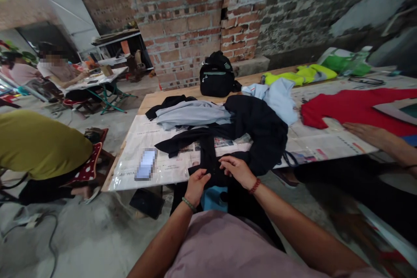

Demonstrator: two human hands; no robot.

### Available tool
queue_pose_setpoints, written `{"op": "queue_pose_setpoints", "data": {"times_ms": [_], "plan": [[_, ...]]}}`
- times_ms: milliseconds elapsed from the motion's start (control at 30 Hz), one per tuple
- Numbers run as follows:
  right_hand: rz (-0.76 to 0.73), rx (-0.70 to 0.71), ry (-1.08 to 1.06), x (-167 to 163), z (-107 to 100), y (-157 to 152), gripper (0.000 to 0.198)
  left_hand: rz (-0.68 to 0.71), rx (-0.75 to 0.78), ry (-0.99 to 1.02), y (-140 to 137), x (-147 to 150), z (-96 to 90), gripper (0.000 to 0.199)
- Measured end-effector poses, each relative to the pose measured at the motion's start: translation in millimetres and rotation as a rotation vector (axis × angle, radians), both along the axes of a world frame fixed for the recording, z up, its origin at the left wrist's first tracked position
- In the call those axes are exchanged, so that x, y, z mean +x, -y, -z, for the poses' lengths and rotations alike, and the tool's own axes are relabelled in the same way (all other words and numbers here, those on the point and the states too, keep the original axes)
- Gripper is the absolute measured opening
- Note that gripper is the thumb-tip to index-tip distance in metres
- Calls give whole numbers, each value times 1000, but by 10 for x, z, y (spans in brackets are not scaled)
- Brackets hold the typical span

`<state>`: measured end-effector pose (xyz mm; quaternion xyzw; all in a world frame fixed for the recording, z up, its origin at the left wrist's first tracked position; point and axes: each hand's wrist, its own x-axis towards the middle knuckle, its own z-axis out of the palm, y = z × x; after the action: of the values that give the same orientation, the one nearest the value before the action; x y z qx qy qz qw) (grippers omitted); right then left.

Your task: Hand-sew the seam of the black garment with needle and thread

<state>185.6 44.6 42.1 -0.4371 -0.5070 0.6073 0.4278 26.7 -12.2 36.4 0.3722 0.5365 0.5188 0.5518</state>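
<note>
A black garment (265,134) lies bunched over the near edge of the table, with narrow parts spread to the left. At that edge my left hand (197,187) is closed, thumb and fingers pinching the black cloth. My right hand (239,173) hovers just right of it, above the cloth, thumb and forefinger pressed together. Whatever the right fingertips hold, if anything, is too small to make out. Behind the black cloth lies a folded grey garment (195,114). To the left, a phone (146,164) rests on the paper-covered tabletop (125,145).
A black backpack (216,74) stands at the table's back. Light blue cloth (282,100), a yellow vest (301,74) and a red garment (352,104) lie rightward. A co-worker's hand (366,134) touches the red garment. Someone in a green top (42,143) sits at left.
</note>
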Motion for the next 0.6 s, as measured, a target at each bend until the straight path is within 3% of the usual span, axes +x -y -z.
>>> {"op": "queue_pose_setpoints", "data": {"times_ms": [133,233,333,433,500,567,600], "plan": [[-26,-86,-128,18,26,-13,25,23,12,-6,-15,-32,48,19],[54,-93,-225,-41,9,-112,25,41,73,-89,-170,-104,-12,18],[197,-44,-362,-152,-168,-339,26,-1,229,-320,-488,-191,-297,16],[256,57,-505,-236,-519,-638,26,-24,521,-657,-844,-242,-739,13],[273,147,-546,-257,-749,-790,25,-64,715,-772,-1003,-263,-966,15],[277,220,-545,-262,-858,-851,25,-103,844,-857,-1057,-296,-1017,16],[273,236,-532,-262,-840,-842,25,-112,873,-897,-1043,-321,-959,16]]}}
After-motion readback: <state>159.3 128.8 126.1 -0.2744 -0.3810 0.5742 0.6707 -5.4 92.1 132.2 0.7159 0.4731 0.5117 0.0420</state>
